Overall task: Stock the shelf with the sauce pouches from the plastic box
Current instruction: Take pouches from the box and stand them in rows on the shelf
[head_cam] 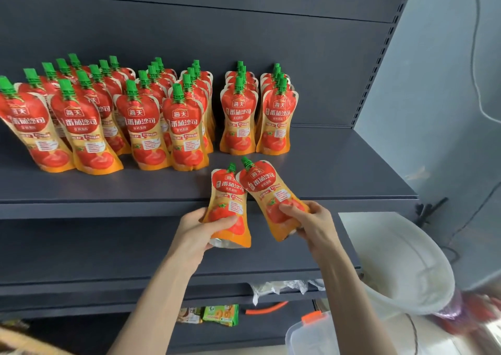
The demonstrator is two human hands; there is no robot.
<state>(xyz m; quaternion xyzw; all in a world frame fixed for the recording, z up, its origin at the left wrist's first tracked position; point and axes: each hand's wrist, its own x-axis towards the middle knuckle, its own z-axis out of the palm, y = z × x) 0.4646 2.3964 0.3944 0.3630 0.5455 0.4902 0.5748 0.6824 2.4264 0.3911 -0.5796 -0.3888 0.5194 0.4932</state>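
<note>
Clearly 海天 番茄沙司 on sauce pouches (187, 129)

Left pouch (227, 197) in my left hand (195, 235), right pouch (271, 192) in my right hand (311, 224), just beside each other. Pouch rows (141, 116) stand on shelf (339, 170) beyond both hands, mostly leftward. Plastic box (311, 333) below right hand.

Left hand (200, 230) grips a tomato sauce pouch (229, 194) by its lower half. Right hand (311, 222) grips a second pouch (267, 185), tilted left, overlapping the first. Both are at the near edge of the dark shelf (339, 170). Standing pouches (141, 121) fill the shelf's left and centre in rows. Clear plastic box (311, 333) sits near right, below.
</note>
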